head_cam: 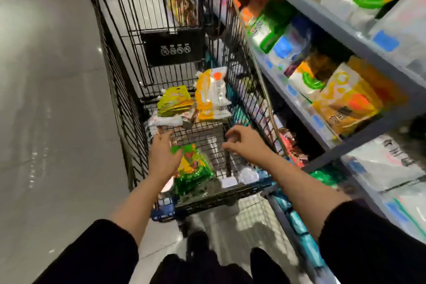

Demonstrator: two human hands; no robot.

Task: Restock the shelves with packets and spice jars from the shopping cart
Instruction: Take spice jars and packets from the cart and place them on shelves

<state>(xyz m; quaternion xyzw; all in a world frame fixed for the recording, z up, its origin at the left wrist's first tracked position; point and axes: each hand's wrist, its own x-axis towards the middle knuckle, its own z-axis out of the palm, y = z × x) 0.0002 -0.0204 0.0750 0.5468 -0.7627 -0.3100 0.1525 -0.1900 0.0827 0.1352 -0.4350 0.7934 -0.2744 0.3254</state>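
A black wire shopping cart stands in front of me, close against the shelves on my right. At its near end lies a stack of green packets. My left hand rests against the stack's left edge with its fingers nearly straight. My right hand hovers over the cart's wire floor with loosely curled fingers and holds nothing. Farther in lie a yellow-green packet stack, orange-and-white packets and flat white packets.
The shelves on the right carry many bags in yellow, green, blue and white. Grey floor stretches along the cart's left. A black child-seat flap hangs in the far half of the cart. My feet stand just behind the cart.
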